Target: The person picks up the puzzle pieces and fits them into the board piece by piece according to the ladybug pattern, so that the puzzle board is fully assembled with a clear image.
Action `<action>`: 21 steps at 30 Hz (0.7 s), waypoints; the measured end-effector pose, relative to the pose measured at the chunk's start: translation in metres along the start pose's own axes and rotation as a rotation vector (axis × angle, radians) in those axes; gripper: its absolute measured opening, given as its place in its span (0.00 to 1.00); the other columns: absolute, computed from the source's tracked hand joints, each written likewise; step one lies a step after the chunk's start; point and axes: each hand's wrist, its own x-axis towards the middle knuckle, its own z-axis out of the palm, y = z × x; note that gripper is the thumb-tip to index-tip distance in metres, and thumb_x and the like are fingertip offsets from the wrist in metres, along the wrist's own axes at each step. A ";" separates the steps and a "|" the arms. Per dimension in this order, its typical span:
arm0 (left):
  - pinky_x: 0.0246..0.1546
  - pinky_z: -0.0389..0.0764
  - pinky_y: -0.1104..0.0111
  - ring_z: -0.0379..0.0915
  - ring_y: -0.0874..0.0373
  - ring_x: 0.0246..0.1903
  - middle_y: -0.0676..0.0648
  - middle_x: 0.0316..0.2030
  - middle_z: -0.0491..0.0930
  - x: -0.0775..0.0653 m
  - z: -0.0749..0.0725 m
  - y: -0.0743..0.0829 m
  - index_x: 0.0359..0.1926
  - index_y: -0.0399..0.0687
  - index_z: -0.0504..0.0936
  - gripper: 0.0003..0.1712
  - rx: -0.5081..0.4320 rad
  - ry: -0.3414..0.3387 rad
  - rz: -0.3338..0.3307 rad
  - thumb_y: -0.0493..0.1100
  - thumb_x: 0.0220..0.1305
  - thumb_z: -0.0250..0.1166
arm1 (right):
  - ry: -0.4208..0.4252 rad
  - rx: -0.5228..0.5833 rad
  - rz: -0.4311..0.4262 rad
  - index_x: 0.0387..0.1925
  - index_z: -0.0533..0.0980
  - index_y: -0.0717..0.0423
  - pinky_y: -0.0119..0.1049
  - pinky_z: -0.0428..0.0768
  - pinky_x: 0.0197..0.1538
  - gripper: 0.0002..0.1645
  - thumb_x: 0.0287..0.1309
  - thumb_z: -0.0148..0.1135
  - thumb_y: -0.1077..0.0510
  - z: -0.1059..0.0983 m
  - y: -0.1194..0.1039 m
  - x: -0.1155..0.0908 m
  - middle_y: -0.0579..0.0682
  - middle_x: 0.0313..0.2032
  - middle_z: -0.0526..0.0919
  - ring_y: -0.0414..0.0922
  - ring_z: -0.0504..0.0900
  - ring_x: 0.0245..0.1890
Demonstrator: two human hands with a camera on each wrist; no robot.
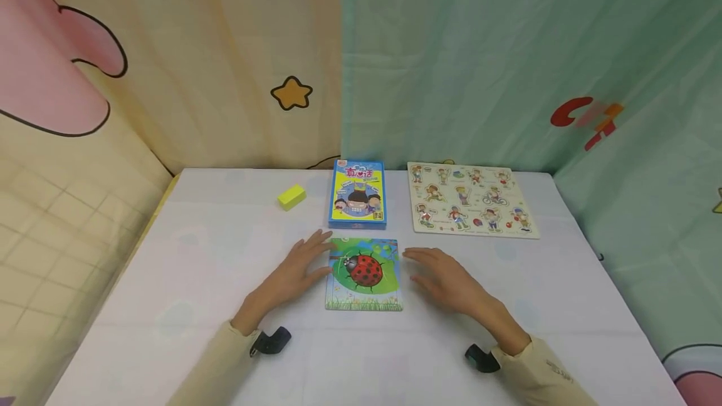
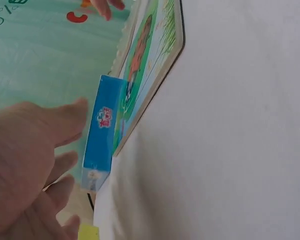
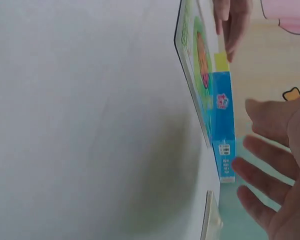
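Note:
A square ladybug picture board (image 1: 363, 274), most likely a puzzle, lies flat on the white table between the two hands. The left hand (image 1: 299, 266) is at its left edge with fingers loosely extended; whether the fingertips touch the board I cannot tell. To the right of the board, the right hand (image 1: 449, 279) hovers with relaxed fingers and a small gap from the edge. Neither hand holds anything. In the left wrist view the board (image 2: 155, 65) shows as a thin slab, and the right wrist view shows the board (image 3: 197, 65) edge-on too.
Behind the board lies a blue and yellow card box (image 1: 358, 195). A yellow block (image 1: 291, 197) is to its left. At the back right rests a wooden board with children figures (image 1: 472, 199). Curtains (image 1: 451, 67) hang along the table's far edge.

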 end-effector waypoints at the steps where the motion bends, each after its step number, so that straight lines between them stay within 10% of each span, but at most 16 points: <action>1: 0.77 0.46 0.44 0.43 0.44 0.79 0.45 0.77 0.57 -0.003 -0.004 0.000 0.71 0.48 0.69 0.30 0.055 0.039 -0.008 0.49 0.72 0.61 | 0.043 -0.037 0.032 0.65 0.73 0.55 0.53 0.75 0.65 0.29 0.65 0.66 0.56 -0.003 0.003 -0.002 0.53 0.64 0.78 0.53 0.76 0.64; 10: 0.75 0.42 0.39 0.42 0.41 0.78 0.41 0.78 0.53 -0.035 -0.044 -0.019 0.75 0.47 0.63 0.34 0.570 0.339 -0.156 0.56 0.74 0.53 | 0.173 -0.410 0.381 0.75 0.58 0.59 0.74 0.49 0.70 0.42 0.68 0.59 0.44 -0.022 0.027 -0.038 0.66 0.73 0.62 0.76 0.54 0.72; 21: 0.74 0.27 0.39 0.29 0.41 0.79 0.43 0.80 0.46 -0.070 -0.051 -0.040 0.77 0.54 0.58 0.40 0.607 0.261 -0.315 0.68 0.73 0.44 | 0.071 -0.449 0.519 0.79 0.47 0.43 0.82 0.31 0.63 0.55 0.61 0.50 0.22 -0.019 0.041 -0.071 0.67 0.77 0.50 0.79 0.39 0.73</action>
